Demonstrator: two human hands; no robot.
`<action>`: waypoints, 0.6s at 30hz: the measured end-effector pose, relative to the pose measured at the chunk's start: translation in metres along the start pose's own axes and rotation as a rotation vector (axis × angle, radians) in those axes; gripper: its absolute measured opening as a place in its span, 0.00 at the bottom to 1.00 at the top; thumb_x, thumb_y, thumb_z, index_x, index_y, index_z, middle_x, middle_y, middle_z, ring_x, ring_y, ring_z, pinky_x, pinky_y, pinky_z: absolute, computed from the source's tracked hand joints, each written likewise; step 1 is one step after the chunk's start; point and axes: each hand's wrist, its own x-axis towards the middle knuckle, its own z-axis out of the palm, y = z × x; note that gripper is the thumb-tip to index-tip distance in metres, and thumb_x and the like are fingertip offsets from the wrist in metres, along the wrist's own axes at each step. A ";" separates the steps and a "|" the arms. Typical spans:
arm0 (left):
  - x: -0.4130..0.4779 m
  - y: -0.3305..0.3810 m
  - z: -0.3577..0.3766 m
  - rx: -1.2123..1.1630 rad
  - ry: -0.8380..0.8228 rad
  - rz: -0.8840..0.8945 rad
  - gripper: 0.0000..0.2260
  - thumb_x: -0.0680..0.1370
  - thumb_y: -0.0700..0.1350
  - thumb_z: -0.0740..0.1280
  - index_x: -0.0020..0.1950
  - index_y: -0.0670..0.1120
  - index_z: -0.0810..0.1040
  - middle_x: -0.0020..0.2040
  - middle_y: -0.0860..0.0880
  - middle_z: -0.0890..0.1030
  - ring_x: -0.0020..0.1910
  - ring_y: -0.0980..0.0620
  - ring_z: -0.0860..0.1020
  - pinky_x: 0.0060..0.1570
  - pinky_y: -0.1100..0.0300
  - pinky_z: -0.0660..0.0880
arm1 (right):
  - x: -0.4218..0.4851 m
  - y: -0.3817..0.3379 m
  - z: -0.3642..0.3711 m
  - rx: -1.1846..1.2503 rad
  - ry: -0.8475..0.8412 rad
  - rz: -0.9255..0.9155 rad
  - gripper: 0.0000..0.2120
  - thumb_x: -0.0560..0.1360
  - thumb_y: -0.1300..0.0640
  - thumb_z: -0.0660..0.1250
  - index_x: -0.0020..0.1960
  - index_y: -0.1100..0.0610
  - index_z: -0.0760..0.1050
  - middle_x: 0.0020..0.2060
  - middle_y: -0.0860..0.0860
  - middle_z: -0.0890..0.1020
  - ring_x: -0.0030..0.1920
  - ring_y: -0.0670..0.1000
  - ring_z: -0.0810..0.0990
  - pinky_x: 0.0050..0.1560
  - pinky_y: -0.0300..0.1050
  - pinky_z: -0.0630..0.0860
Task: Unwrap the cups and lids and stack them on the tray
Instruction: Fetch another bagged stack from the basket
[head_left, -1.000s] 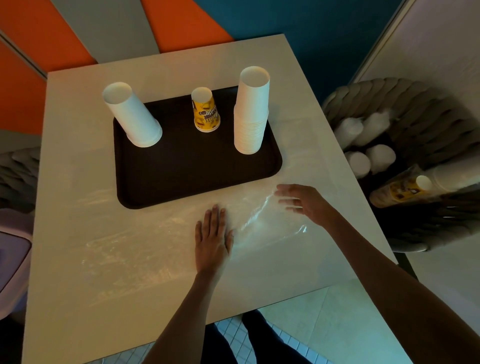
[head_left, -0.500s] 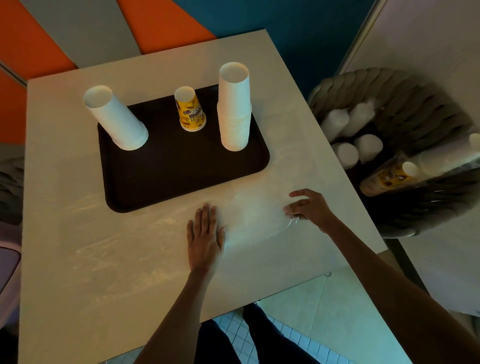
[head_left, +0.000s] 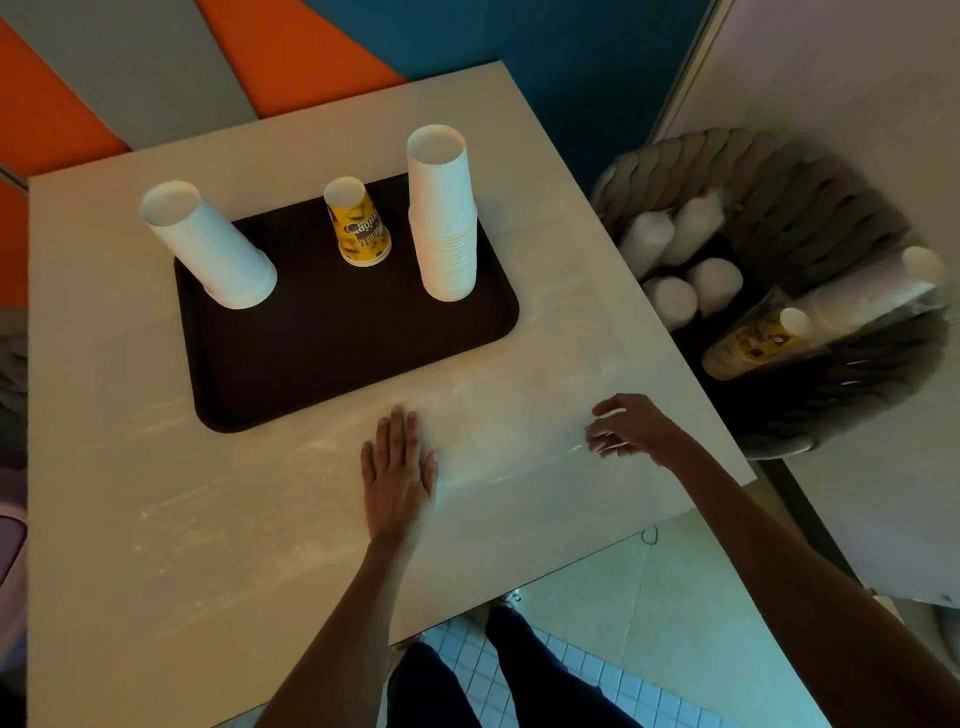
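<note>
- Presently the dark tray (head_left: 337, 364) lies on the far half of the table (head_left: 156, 519), long side facing the person.
- Three upside-down stacks stand on the tray, well apart:
  - left white cup stack (head_left: 213, 249) at the tray's left end
  - short yellow printed cup stack (head_left: 358, 228) near the far edge, in the middle
  - tall white cup stack (head_left: 444, 218) at the right end
- Clear plastic film (head_left: 509, 462) lies flat on the table between the tray's near edge and the table's near edge. It shows only as faint glints.
- Left hand (head_left: 397, 478): palm down, fingers straight and together, pressing the film's left end just beside the tray's near edge.
- Right hand (head_left: 631, 428): near the table's right edge, at the film's right end. Its fingers (head_left: 602, 444) are curled under and the thumb is apart. Whether they actually grip the film cannot be told.
- Beyond the right edge, a woven chair (head_left: 779, 171) holds wrapped cup sleeves (head_left: 675, 260).
</note>
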 end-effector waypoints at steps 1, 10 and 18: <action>0.000 0.000 0.000 -0.003 -0.002 -0.003 0.29 0.81 0.59 0.38 0.76 0.45 0.55 0.77 0.45 0.55 0.75 0.46 0.54 0.72 0.46 0.53 | 0.000 0.000 0.003 -0.065 0.144 -0.058 0.10 0.73 0.68 0.67 0.53 0.64 0.73 0.30 0.55 0.81 0.28 0.52 0.78 0.33 0.43 0.75; 0.002 0.002 0.003 0.045 -0.005 0.003 0.28 0.82 0.59 0.41 0.76 0.44 0.58 0.76 0.43 0.57 0.75 0.45 0.54 0.72 0.41 0.51 | 0.009 0.011 0.119 -0.939 0.270 -1.336 0.19 0.79 0.52 0.54 0.67 0.56 0.69 0.66 0.59 0.74 0.66 0.57 0.72 0.66 0.53 0.68; 0.010 0.013 0.004 0.032 0.031 0.026 0.26 0.83 0.58 0.42 0.76 0.46 0.57 0.77 0.43 0.55 0.76 0.48 0.47 0.74 0.48 0.44 | 0.048 0.027 0.132 -1.130 0.157 -1.117 0.26 0.83 0.46 0.41 0.74 0.58 0.60 0.73 0.59 0.63 0.74 0.58 0.60 0.71 0.58 0.61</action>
